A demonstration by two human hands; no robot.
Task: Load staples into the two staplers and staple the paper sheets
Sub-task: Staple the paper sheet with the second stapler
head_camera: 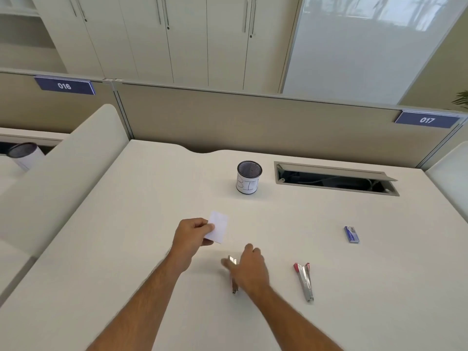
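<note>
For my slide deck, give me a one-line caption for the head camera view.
Left hand holds paper sheets as the right hand reaches over one stapler; a second stapler lies nearby.

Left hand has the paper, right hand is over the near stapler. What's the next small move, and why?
Probably close the right hand on the stapler beneath it and lift it toward the paper sheets pinched in the left hand. The hand is blurred and only over the stapler, grip unclear; the red stapler lies apart.
</note>
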